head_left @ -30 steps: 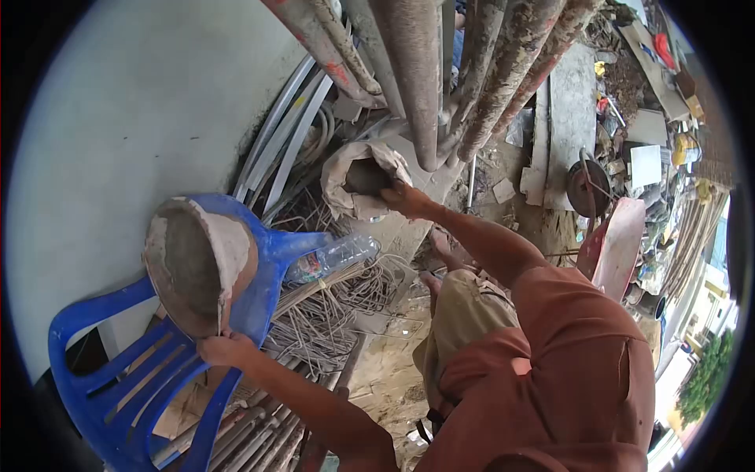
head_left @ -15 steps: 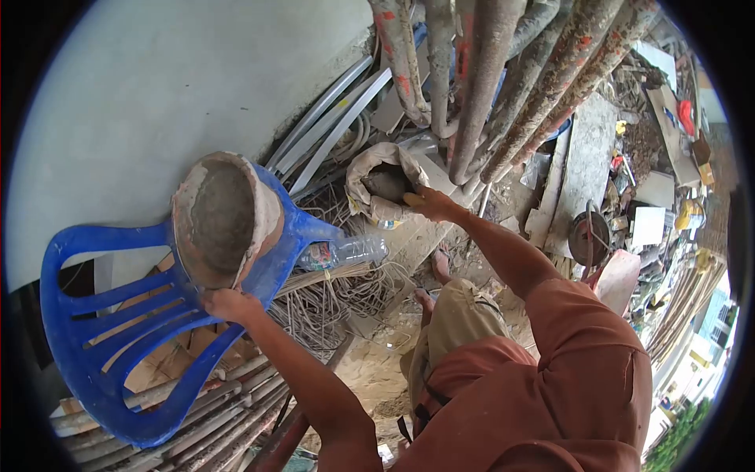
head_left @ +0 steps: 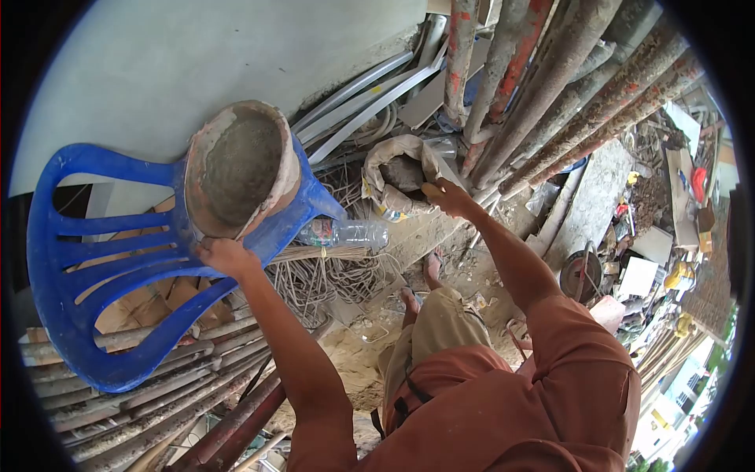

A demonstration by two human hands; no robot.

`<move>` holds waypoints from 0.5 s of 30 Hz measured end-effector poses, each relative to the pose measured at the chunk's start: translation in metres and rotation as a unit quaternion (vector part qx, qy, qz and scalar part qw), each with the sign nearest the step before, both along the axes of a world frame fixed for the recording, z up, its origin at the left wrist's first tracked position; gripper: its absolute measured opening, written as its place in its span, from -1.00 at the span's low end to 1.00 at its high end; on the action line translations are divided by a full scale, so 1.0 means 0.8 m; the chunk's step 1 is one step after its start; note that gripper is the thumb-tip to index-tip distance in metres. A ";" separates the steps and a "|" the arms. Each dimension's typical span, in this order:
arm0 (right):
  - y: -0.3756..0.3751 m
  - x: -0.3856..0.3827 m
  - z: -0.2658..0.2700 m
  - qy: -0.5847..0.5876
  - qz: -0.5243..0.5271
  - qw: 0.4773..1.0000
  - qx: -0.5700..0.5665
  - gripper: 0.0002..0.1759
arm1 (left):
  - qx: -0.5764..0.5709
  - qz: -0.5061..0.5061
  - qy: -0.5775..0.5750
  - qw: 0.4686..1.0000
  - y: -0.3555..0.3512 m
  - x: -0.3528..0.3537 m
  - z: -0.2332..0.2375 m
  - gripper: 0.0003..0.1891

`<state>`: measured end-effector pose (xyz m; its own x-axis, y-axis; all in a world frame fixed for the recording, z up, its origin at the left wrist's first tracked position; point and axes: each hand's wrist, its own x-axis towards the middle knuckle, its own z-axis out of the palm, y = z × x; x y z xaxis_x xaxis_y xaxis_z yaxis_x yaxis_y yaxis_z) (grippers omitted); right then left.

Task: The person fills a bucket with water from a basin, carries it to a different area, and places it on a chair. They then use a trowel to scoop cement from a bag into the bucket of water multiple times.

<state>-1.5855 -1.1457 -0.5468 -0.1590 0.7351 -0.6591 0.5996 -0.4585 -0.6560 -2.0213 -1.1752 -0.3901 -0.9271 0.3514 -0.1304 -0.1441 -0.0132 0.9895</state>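
A bucket (head_left: 289, 185) of wet grey mortar (head_left: 242, 169) sits tilted on the seat of a blue plastic chair (head_left: 126, 370). My left hand (head_left: 224, 256) is closed on the bucket's near rim. Over at the right edge of an open sack (head_left: 377, 177), my right hand (head_left: 450, 197) is closed round a yellowish handle (head_left: 431, 190); the tool's far end is hidden. Grey powder (head_left: 403, 171) shows inside the sack.
Rusty metal poles (head_left: 543, 86) lean behind the sack. A plastic bottle (head_left: 354, 234) and bundled wire rods (head_left: 314, 275) lie between chair and sack. More poles (head_left: 181, 377) lie below the chair. A pale wall (head_left: 157, 71) stands at the left.
The view has shifted, so chair and bucket appear higher and the sack a little further right. Both hands keep their holds on the bucket rim and the handle.
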 end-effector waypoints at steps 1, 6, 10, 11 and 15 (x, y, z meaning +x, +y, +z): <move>-0.001 0.002 -0.003 0.017 -0.021 0.999 -0.033 -0.43 | 0.000 -0.002 -0.011 1.000 0.001 0.001 0.000 -0.60; -0.013 0.010 0.015 0.013 -0.019 0.999 -0.024 -0.52 | 0.071 0.005 -0.092 0.993 -0.003 -0.028 -0.038 -0.62; -0.022 0.013 0.022 0.016 0.006 1.000 -0.011 -0.56 | 0.000 -0.027 0.071 0.997 -0.007 -0.078 -0.113 -0.65; -0.023 0.013 0.023 0.001 0.013 1.000 -0.004 -0.55 | 0.004 -0.012 0.078 0.997 -0.006 -0.066 -0.098 -0.65; -0.035 0.014 0.025 -0.024 0.036 0.999 0.033 -0.58 | -0.045 0.012 0.021 0.999 0.013 0.012 0.016 -0.65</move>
